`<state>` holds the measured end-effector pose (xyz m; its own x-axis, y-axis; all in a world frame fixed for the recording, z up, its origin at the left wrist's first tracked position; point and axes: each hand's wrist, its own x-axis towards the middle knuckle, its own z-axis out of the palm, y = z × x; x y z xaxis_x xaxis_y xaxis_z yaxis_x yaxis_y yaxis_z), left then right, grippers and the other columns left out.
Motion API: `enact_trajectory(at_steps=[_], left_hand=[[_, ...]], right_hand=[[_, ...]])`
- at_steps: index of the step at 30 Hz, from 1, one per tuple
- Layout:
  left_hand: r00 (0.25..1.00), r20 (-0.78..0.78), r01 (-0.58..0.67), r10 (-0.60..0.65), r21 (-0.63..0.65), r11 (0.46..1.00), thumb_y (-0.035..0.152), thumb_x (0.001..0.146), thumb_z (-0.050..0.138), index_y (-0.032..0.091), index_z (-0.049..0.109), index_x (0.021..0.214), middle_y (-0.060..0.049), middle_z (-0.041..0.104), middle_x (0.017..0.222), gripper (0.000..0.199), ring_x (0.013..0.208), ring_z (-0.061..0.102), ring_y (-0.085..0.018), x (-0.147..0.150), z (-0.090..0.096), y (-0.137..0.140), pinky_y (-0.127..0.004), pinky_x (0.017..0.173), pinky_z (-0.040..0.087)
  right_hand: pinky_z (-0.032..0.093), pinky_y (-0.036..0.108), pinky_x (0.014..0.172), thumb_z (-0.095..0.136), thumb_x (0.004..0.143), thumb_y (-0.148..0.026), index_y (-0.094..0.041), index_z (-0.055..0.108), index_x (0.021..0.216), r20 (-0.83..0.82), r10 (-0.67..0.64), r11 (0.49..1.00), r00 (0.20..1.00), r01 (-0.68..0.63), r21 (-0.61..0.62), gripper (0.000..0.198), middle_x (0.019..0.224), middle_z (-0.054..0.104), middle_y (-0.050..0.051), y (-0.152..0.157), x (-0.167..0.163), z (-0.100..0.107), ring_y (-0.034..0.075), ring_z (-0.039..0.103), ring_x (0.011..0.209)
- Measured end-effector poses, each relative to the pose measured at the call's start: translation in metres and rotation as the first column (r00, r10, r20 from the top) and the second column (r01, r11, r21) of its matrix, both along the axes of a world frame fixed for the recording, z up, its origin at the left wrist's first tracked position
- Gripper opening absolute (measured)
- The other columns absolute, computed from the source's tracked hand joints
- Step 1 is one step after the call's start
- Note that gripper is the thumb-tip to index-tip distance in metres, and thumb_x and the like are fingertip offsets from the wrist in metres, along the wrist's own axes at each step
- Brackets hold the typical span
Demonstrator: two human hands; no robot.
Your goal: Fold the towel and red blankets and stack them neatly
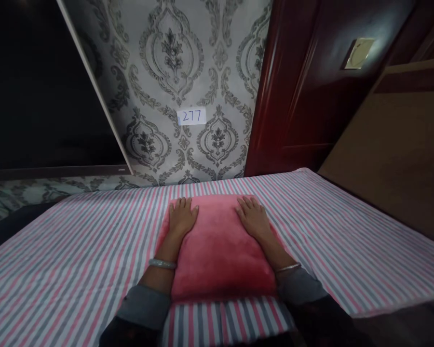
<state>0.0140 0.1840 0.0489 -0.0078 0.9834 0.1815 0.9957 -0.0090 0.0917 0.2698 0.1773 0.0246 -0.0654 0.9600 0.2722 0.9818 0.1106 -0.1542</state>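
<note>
A soft pink plush piece (219,246), roughly square and thick, lies flat in front of me. Whether it is a cushion or a folded blanket I cannot tell. My left hand (182,215) rests palm down on its far left part, fingers stretched out. On the far right part lies my right hand (253,217), also flat with its fingers spread. Neither hand grips anything. Beneath the plush piece is a striped cloth (104,246) in pink, grey and white, which hangs over the near edge.
A dark television screen (47,91) stands at the upper left. Patterned wallpaper (171,53) with a paper label reading 277 (191,116) is behind the striped surface. To the right are a dark red wooden panel (292,96), a switch plate (359,53) and a large brown board (394,144).
</note>
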Motion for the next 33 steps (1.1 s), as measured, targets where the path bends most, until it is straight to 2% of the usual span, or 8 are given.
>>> enact_trajectory(at_steps=[7,10,14,19,23,26,29,33], left_hand=[[0.978,0.142,-0.152,0.154,-0.025,0.988,0.041,0.100,0.026,0.013,0.045,0.148,-0.017,0.041,0.158,0.058,0.150,0.030,-0.032,-0.014,0.000,0.004,-0.060,0.119,0.026],[0.949,0.224,-0.209,0.222,-0.078,0.975,0.040,0.100,0.025,0.012,0.043,0.149,-0.019,0.037,0.160,0.059,0.149,0.033,-0.032,-0.024,0.000,0.008,-0.054,0.115,0.035],[0.938,0.257,-0.212,0.231,-0.101,0.972,0.039,0.101,0.022,0.010,0.041,0.150,-0.020,0.043,0.156,0.061,0.143,0.043,-0.030,-0.032,0.001,0.009,-0.046,0.112,0.042],[0.924,0.293,-0.225,0.244,-0.096,0.970,0.041,0.100,0.024,0.009,0.041,0.151,-0.023,0.038,0.158,0.062,0.146,0.038,-0.033,-0.028,0.012,0.004,-0.052,0.114,0.039],[0.911,0.328,-0.246,0.250,-0.055,0.968,0.047,0.100,0.028,0.007,0.027,0.157,-0.024,0.024,0.164,0.070,0.153,0.022,-0.035,-0.018,0.031,-0.012,-0.058,0.119,0.028],[0.960,0.281,-0.002,0.000,0.007,1.000,0.045,0.099,0.037,0.011,0.030,0.157,-0.018,0.022,0.166,0.068,0.155,0.015,-0.029,0.001,0.041,-0.051,-0.052,0.125,0.015],[0.901,0.208,0.389,-0.381,0.001,0.921,0.043,0.099,0.041,0.018,0.039,0.153,-0.014,0.035,0.162,0.060,0.153,0.024,-0.028,0.027,0.036,-0.108,-0.054,0.125,0.015],[0.833,0.150,0.534,-0.533,0.038,0.845,0.041,0.096,0.050,0.018,0.041,0.153,-0.016,0.038,0.160,0.062,0.151,0.029,-0.031,0.054,0.007,-0.166,-0.059,0.124,0.018]], right_hand=[[0.028,0.054,0.115,0.028,0.106,-0.040,-0.020,0.044,0.153,-0.052,0.011,1.000,0.999,-0.012,-0.018,0.053,0.162,0.035,0.008,-0.002,0.000,0.000,0.033,0.021,0.150],[0.027,0.055,0.115,0.028,0.105,-0.042,-0.021,0.044,0.153,-0.085,0.018,0.999,0.996,-0.020,-0.026,0.054,0.162,0.035,0.008,-0.002,0.000,0.001,0.033,0.020,0.150],[0.027,0.054,0.115,0.028,0.105,-0.042,-0.022,0.044,0.153,-0.105,0.009,0.999,0.994,-0.013,-0.033,0.054,0.162,0.035,0.007,-0.003,-0.001,0.004,0.033,0.020,0.150],[0.028,0.054,0.115,0.030,0.106,-0.041,-0.021,0.045,0.152,-0.065,0.005,1.000,0.998,-0.006,-0.005,0.053,0.161,0.037,0.008,-0.007,-0.004,0.008,0.032,0.023,0.150],[0.030,0.051,0.115,0.028,0.106,-0.040,-0.021,0.044,0.152,-0.038,-0.002,1.000,0.999,0.002,-0.001,0.052,0.160,0.038,0.008,-0.010,-0.005,0.009,0.031,0.024,0.149],[0.031,0.051,0.115,0.028,0.107,-0.040,-0.021,0.043,0.153,-0.030,-0.004,1.000,1.000,0.003,-0.009,0.052,0.160,0.037,0.008,-0.010,-0.006,0.010,0.031,0.024,0.149],[0.030,0.051,0.115,0.027,0.107,-0.041,-0.021,0.042,0.153,-0.023,-0.003,0.999,1.000,0.002,-0.041,0.053,0.162,0.035,0.008,-0.009,-0.005,0.015,0.030,0.023,0.150],[0.024,0.059,0.117,0.027,0.107,-0.038,-0.024,0.043,0.154,-0.018,0.060,0.992,0.998,-0.062,-0.109,0.051,0.162,0.035,0.008,-0.016,-0.009,0.034,0.032,0.022,0.151]])
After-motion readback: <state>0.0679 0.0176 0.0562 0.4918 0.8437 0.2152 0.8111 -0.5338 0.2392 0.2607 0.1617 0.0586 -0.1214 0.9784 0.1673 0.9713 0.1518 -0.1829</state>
